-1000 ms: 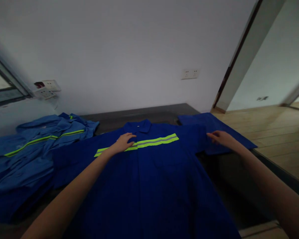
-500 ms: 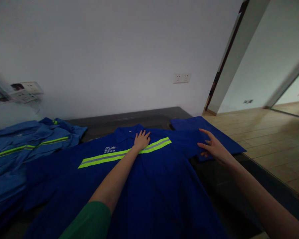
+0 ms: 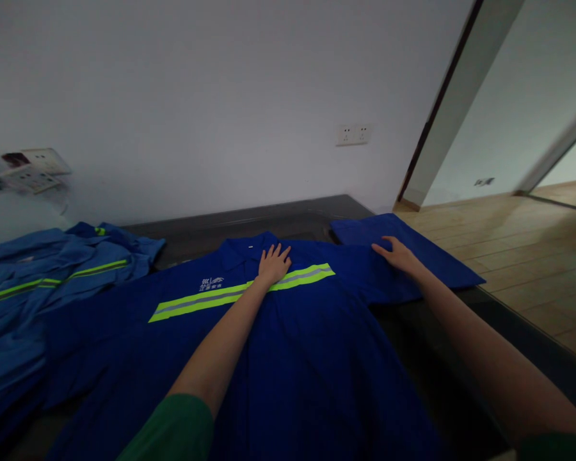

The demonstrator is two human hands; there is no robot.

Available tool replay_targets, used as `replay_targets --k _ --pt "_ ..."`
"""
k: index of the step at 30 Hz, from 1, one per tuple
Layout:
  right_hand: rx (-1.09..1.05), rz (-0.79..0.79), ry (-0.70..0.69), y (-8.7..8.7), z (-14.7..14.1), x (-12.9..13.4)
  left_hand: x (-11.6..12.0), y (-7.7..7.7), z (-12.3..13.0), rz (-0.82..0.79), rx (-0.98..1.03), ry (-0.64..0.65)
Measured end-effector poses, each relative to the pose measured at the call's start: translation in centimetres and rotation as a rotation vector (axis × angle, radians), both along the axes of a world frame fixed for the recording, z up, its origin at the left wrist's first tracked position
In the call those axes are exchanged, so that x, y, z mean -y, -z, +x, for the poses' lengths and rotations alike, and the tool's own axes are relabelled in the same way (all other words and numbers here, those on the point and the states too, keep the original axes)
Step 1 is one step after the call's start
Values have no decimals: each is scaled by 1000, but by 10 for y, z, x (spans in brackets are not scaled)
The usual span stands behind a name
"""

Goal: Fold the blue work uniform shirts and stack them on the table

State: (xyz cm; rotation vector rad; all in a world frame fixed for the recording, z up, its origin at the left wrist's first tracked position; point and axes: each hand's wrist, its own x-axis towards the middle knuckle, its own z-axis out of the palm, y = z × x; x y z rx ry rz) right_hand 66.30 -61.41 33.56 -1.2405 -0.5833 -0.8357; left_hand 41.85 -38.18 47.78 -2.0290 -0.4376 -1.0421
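Note:
A dark blue work jacket (image 3: 297, 346) lies spread out, front up, with its collar away from me. A yellow-green and grey reflective strip (image 3: 196, 304) crosses its chest, and white printing (image 3: 212, 283) sits above the strip on the left. My left hand (image 3: 274, 264) rests flat on the upper chest below the collar, fingers spread. Over the sleeve on the right, my right hand (image 3: 399, 256) touches the cloth with fingers slightly curved and thumb apart. Its lower fingers are partly hidden.
The jacket lies on a dark table (image 3: 312, 208) against a white wall with a socket (image 3: 353, 134). Lighter blue garments (image 3: 24, 275) with reflective strips lie at the left. A flat blue cloth (image 3: 432, 262) lies under the right sleeve, near the table's edge. Wooden floor (image 3: 504, 237) shows beyond.
My right hand has moved left and slightly up along the sleeve, which now lies flatter and further right. My left hand stays in place on the chest. The view has shifted slightly.

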Motion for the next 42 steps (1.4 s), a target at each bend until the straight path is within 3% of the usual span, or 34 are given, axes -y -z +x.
replay_targets --k 4,10,15,20,24,30,33,35,38,42 --pt "158 170 -107 -16 -4 -4 -2 0 0 13 5 16" --pt "196 192 -149 -11 12 4 -2 1 0 21 23 41" --pt "-108 166 -59 -1 29 -6 1 4 -1 29 35 55" --pt "-233 -65 -45 -10 32 -10 3 6 -2 30 45 54" --pt "-133 -72 61 -19 32 -8 3 5 -2 20 38 41" --pt "171 173 189 -17 32 -3 -3 2 1 15 53 43" --pt "125 94 264 -8 31 -10 -3 1 3 -16 89 33" --pt "29 8 298 -4 28 -15 -2 1 3 -38 83 21" --pt "9 1 422 -6 11 -14 1 0 2 -47 49 14" --pt "201 -98 482 -33 -39 -10 3 0 1 -55 44 1"
